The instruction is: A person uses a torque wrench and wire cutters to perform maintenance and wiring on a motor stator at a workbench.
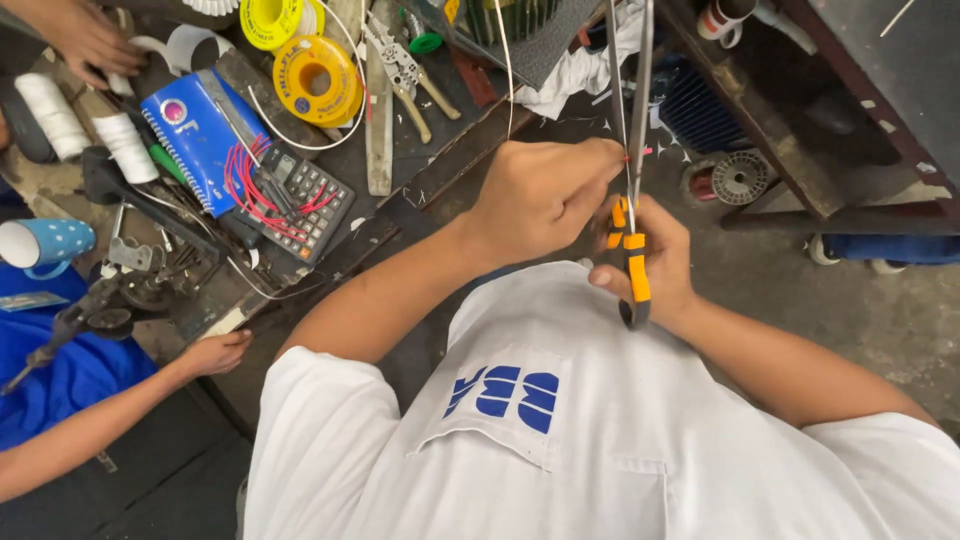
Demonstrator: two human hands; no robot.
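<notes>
Nearest the camera, the right hand grips the yellow-and-black handles of a pair of scissors, whose long blades point toward 12 o'clock. Just at 9 o'clock of it, touching or nearly so, the left hand is clenched, its fingertips pinching a small red wire piece right against the blades. A thin white wire runs from the left hand's knuckles toward 12 o'clock.

Farther out, at 9 o'clock of the left hand, a calculator lies on the cluttered workbench with a bundle of red wires draped over it, beside a blue spiral notebook. At 11 o'clock sit a yellow tape roll and a wire stripper. At 8 o'clock, a co-worker's hand in a blue sleeve rests open on the bench edge; another person's hand shows at 10 o'clock, far off. At 2 o'clock a copper wire spool lies on the floor.
</notes>
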